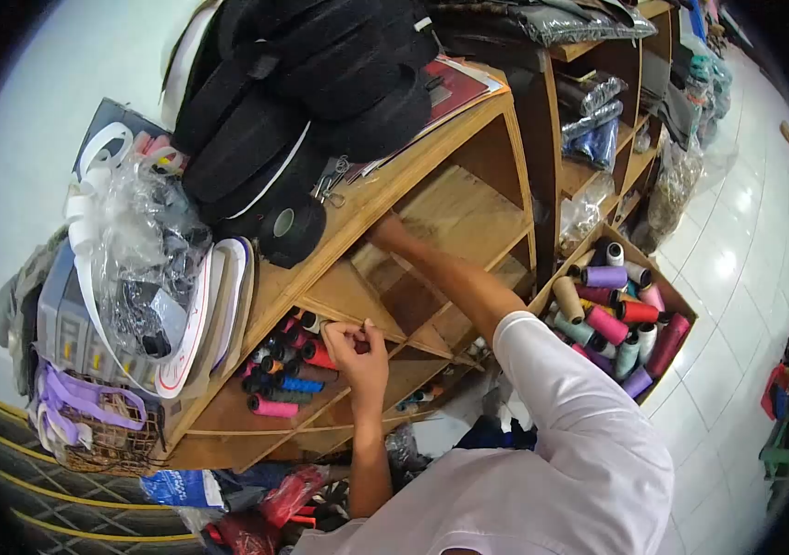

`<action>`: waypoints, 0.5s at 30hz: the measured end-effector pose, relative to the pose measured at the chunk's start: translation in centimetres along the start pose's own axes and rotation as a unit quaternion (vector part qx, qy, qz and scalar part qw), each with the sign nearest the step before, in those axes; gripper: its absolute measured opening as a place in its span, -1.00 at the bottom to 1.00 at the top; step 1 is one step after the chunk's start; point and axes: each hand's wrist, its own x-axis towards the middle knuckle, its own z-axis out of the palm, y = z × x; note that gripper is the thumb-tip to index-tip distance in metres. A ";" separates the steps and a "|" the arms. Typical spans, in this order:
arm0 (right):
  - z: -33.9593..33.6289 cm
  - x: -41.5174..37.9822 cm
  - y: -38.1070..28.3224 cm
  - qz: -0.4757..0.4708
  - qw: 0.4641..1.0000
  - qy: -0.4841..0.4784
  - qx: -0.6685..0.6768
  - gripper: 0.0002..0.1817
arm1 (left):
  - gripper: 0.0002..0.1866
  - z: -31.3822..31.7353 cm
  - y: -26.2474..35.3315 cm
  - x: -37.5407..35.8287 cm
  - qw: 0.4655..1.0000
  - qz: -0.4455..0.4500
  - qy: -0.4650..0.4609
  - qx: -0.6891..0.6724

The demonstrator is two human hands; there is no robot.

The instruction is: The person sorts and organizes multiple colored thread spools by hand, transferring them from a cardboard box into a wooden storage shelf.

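My left hand (359, 356) is raised at the front of the wooden shelf, its fingers curled in. Something small and dark may be between the fingertips, but I cannot make it out. Beside this hand, thread spools (276, 407) in pink, blue, orange, red and black lie in a shelf compartment. My right arm reaches into the upper compartment of the wooden shelf (468, 208). Only the wrist end of my right hand (385, 231) shows; the top board hides its fingers.
A cardboard box (683, 301) of many-coloured thread spools stands right of my body. Black rolls of webbing (288, 227) and a clear plastic bag (149, 268) crowd the shelf top. Plastic-wrapped goods (591, 120) fill another shelf behind. White floor tiles (727, 250) run along the right.
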 end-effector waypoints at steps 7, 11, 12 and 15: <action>1.6 -1.3 1.6 -0.032 0.998 -0.002 -0.049 -0.41 | -0.70 0.3 -0.5 -0.1 0.999 0.016 -0.013 -0.037; 0.3 -1.1 0.2 0.020 0.998 -0.010 0.060 -0.42 | -0.69 0.2 -1.7 -0.2 0.999 0.014 -0.027 -0.015; -0.4 -0.9 -0.7 0.080 0.994 -0.071 0.026 -0.43 | -0.68 0.3 -1.4 -0.2 1.000 0.007 -0.014 0.002; 1.6 -0.9 0.2 0.223 0.965 -0.136 0.009 -0.37 | -0.68 0.2 -0.8 -0.2 0.999 -0.023 -0.021 -0.017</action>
